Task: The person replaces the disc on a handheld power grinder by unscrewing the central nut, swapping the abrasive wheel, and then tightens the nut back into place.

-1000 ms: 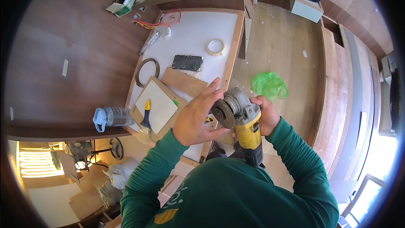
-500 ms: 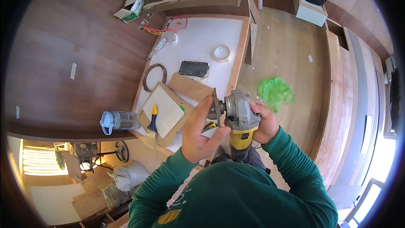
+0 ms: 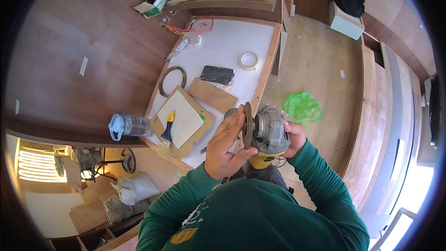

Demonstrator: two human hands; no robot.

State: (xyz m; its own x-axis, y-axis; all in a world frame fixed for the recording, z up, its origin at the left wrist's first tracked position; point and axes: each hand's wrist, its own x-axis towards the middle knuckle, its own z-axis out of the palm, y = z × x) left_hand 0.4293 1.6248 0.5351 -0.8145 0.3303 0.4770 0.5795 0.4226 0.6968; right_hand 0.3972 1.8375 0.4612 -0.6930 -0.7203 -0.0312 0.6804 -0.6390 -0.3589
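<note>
My right hand (image 3: 294,138) grips the grey metal head of an angle grinder (image 3: 272,129), its thumb on the near side of the housing. The yellow body of the tool points down toward my lap. My left hand (image 3: 226,145) presses its palm to the face of the grinder disc (image 3: 248,125), fingers at the far rim and thumb at the near one. The disc stands on edge, facing left. Left of that hand, a paintbrush (image 3: 168,128) with a yellow and dark handle lies on a white sheet (image 3: 184,120) atop brown boards.
On the white tabletop (image 3: 232,32) are a tape roll (image 3: 249,60), a dark rectangular block (image 3: 217,75), a brown ring (image 3: 172,82) and a wood strip (image 3: 212,95). A water bottle (image 3: 132,126) lies at the left edge. A green plastic bag (image 3: 302,107) is on the floor.
The grinder has tilted, so more of the disc's rim shows and less of the yellow body. Both hands stay on it. My view has shifted slightly.
</note>
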